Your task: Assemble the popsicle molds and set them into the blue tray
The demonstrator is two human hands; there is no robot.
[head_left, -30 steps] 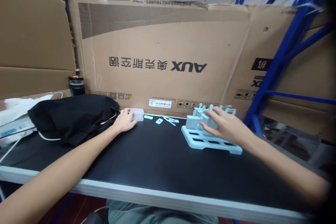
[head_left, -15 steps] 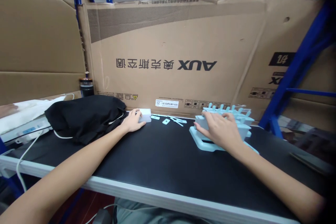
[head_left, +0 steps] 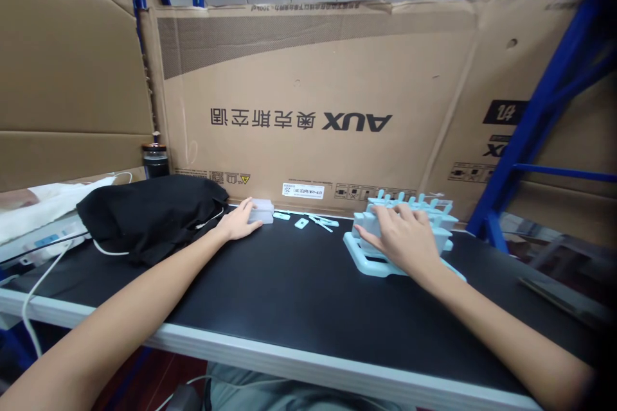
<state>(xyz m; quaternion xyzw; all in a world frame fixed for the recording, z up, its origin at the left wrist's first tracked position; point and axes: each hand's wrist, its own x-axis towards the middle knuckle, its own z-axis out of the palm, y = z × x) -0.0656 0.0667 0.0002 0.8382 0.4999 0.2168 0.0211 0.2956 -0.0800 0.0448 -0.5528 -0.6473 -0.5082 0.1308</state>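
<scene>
My left hand (head_left: 238, 219) rests against the left side of some clear plastic popsicle moulds (head_left: 263, 211), thumb in front and fingers behind them. To their right lie several loose light blue plastic parts, among them a small plate with a hole (head_left: 301, 223) and thin sticks (head_left: 319, 221). On the right, my right hand (head_left: 407, 241) is closed over the front of a light blue popsicle mould set (head_left: 446, 223). Its stick handles point up in rows, and its base frame (head_left: 359, 260) sits flat on the table. My palm and fingers hide part of the set.
A black cloth bundle (head_left: 149, 215) with a white cable lies left on the black table (head_left: 289, 295). Behind it stands a dark bottle (head_left: 155, 160). A large cardboard sheet (head_left: 299, 77) closes off the back; blue rack posts (head_left: 535, 115) rise at the right.
The view has shifted slightly, so everything sits a little further left. Both hands keep their places on the moulds; the clear moulds at my left hand now show as separate pieces.
</scene>
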